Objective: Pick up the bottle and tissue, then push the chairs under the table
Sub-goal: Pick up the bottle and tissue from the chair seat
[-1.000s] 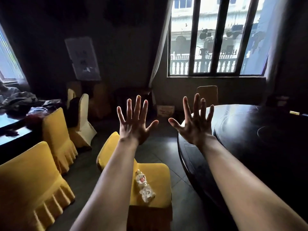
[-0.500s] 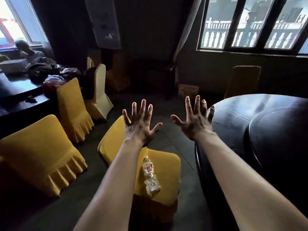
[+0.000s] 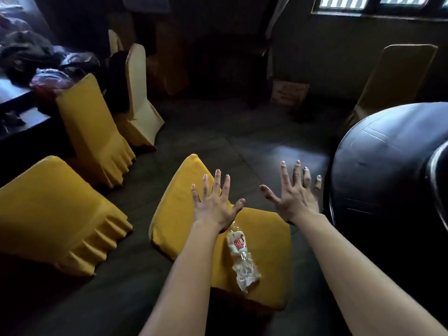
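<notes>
- Your left hand and right hand hung over the yellow chair, each grip spread and empty.
- The bottle and crumpled tissue lay touching on that chair's seat, beside the dark counter.

A yellow-covered chair stands on the dark tiled floor beside a round black table. On its seat a clear plastic bottle lies flat, a crumpled white tissue touching its near end.
</notes>
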